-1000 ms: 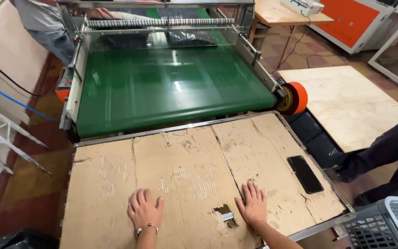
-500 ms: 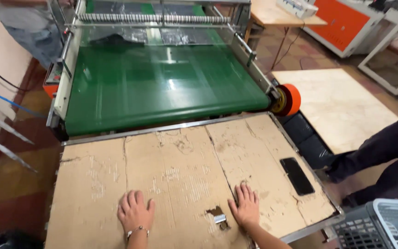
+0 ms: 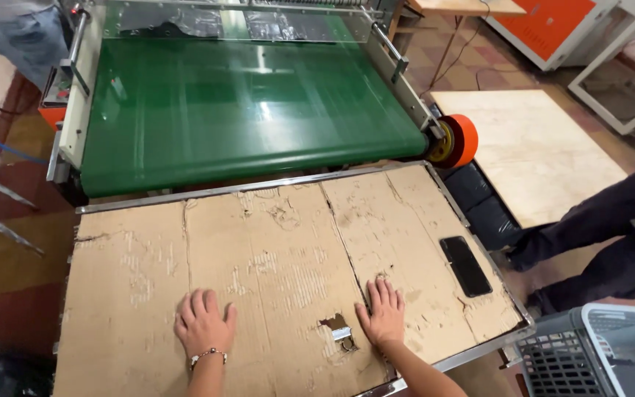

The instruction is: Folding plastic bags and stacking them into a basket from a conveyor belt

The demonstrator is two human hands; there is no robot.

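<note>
My left hand [image 3: 203,325] lies flat, fingers spread, on a worn brown cardboard sheet [image 3: 273,250] that covers a metal-edged table. A thin bracelet circles that wrist. My right hand [image 3: 384,315] rests flat on the same cardboard, just right of a torn hole [image 3: 338,331] where metal shows through. Neither hand holds anything. A black phone [image 3: 465,265] lies face down on the cardboard to the right of my right hand. Beyond the table's far edge runs a wide green conveyor belt [image 3: 244,110].
An orange roller wheel [image 3: 463,140] sits at the belt's right end. A seated person's dark-trousered legs [image 3: 597,242] are at right. A grey plastic crate [image 3: 597,353] stands at bottom right. A plywood board [image 3: 531,147] lies on the floor. Another person [image 3: 16,37] stands at top left.
Both hands stay flat on the cardboard. The view has shifted, so the table and belt sit a little lower and further left in frame.
</note>
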